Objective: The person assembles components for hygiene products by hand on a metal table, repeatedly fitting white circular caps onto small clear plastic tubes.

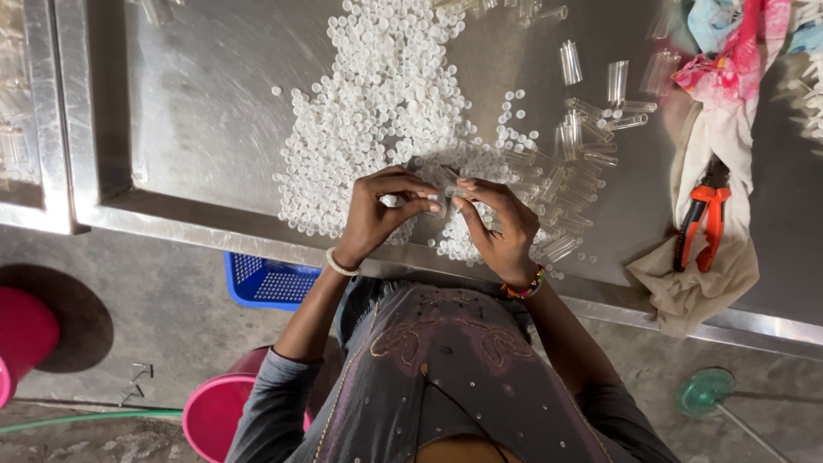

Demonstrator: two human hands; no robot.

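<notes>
Your left hand [377,210] and right hand [497,227] meet over the near edge of the brushed steel table [206,111], fingertips almost touching. Your left fingers are pinched shut on a small white round plastic cap [391,201], held between thumb and forefinger. Your right fingers are curled closed around a short clear plastic tube [452,190], whose end pokes out toward the cap. Cap and tube sit just apart, tip to tip, so as I read it this pair is not yet joined.

Just beyond your fingertips spreads the big heap of loose white caps [377,94], running well away from you across the steel. It looks barely dented, so I judge a great deal is left. To the right of your right fingers lies the scatter of clear tubes [570,176], some near your knuckles, others farther out. Whether any of those already carry caps I cannot tell; they are too small and glassy to read.

Farther right, well clear of your fingers, orange-handled pliers [701,227] rest on a beige cloth [694,283]. Below your left wrist a blue plastic basket [266,280] sits under the table edge, beside a pink bucket [219,416] on the floor.
</notes>
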